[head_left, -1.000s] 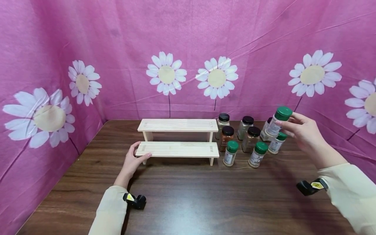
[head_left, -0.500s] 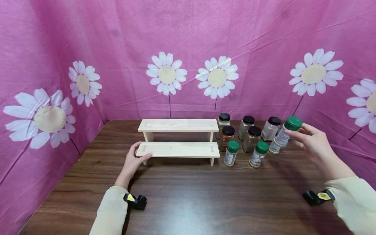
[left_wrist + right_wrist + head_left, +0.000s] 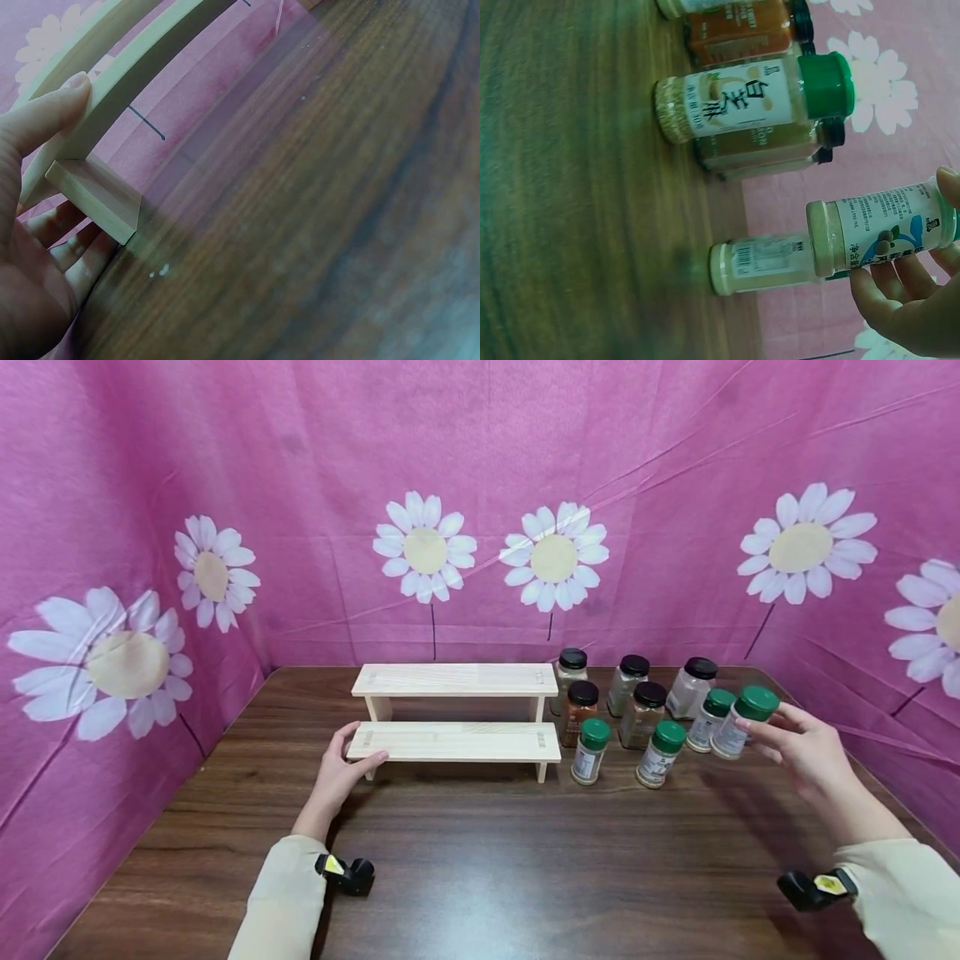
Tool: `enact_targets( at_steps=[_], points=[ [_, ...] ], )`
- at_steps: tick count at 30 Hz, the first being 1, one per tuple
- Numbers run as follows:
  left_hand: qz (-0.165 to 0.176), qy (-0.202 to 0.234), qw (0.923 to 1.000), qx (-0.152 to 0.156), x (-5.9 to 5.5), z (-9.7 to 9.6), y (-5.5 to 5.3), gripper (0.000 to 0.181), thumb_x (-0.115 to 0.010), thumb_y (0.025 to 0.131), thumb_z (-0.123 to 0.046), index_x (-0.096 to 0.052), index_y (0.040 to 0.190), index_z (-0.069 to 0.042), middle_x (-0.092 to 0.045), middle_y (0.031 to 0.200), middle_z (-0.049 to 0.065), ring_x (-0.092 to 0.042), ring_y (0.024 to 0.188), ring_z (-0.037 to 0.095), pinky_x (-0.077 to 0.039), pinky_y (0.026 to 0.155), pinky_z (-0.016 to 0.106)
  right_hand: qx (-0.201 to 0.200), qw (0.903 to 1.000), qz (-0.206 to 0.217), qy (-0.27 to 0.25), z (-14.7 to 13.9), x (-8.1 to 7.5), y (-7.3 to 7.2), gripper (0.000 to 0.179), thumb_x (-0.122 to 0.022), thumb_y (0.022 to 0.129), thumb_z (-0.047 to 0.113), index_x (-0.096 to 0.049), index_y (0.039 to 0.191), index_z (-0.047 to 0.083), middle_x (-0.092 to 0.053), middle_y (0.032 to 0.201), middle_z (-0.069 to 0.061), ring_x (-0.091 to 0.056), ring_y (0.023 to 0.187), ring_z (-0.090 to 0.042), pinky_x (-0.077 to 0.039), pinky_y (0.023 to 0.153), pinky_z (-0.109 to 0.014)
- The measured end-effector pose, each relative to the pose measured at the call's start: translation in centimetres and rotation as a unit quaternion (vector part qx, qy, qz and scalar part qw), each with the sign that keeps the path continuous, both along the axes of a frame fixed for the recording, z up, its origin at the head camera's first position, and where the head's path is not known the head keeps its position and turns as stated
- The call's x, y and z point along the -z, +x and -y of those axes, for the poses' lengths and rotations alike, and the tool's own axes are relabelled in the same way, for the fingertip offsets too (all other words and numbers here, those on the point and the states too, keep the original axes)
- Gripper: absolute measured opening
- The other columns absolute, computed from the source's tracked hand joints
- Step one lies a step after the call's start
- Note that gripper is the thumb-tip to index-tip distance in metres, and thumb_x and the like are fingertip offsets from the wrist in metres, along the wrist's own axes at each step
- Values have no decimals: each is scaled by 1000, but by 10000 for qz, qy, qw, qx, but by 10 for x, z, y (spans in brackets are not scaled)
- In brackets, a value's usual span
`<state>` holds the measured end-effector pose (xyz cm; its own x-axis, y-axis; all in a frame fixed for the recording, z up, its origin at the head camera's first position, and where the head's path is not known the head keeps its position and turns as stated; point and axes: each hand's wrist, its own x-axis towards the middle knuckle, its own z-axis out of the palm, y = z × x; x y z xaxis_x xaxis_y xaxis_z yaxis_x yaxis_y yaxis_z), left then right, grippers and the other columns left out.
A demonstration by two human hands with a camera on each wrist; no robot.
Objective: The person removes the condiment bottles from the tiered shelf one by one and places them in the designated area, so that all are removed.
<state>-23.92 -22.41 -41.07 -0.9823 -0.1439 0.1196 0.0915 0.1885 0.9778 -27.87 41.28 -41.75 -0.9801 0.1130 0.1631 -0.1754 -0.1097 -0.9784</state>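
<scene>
My right hand holds a green-capped spice jar upright, thumb on one side and fingers on the other. In the right wrist view its base hangs above the table. Just left of it stands another green-capped spice jar, partly hidden behind the held one in the right wrist view. On the left, my left hand grips the left end of the lower step of a two-tier wooden rack. Its thumb lies on the step's top, while the fingers pass by the end leg in the left wrist view.
Right of the rack stand two more green-capped jars, one a white sesame jar, and several black-capped jars, including a red-brown one and a pale one. A pink flowered cloth hangs behind the wooden table.
My right hand has moved right and down with the spice jar, lowering it beside the other green-capped jar. The pale black-capped jar behind has come into full view. My left hand stays put.
</scene>
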Motion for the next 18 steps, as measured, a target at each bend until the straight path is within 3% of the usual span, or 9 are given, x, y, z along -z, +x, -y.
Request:
enact_targets(
  at_steps=[4, 12, 18],
  points=[
    [-19, -11, 10000, -20, 1, 0, 0, 70, -70, 70, -7, -30, 128, -4, -45, 115, 17, -44, 92, 14, -33, 80, 23, -64, 9997, -33, -242, 0, 8, 3, 46, -62, 75, -5, -51, 118, 5, -60, 96, -4, -58, 84, -12, -47, 65, -29],
    [-70, 7, 10000, 19, 5, 1, -3, 71, -71, 70, -8, -29, 128, -4, -43, 118, 14, -42, 98, 17, -31, 83, 25, 96, 9989, 317, -338, 18, 3, 25, 35, -65, 74, -2, -61, 106, 12, -62, 89, 2, -58, 80, -8, -47, 65, -25],
    [-15, 9, 10000, 36, 5, 3, -3, 72, -71, 70, -8, -28, 129, -4, -43, 118, 14, -41, 98, 18, -31, 83, 26, 242, 9979, 515, -311, 23, 4, 32, 35, -67, 73, 0, -62, 102, 18, -61, 87, 5, -57, 77, -7, -47, 63, -23]
  ],
)
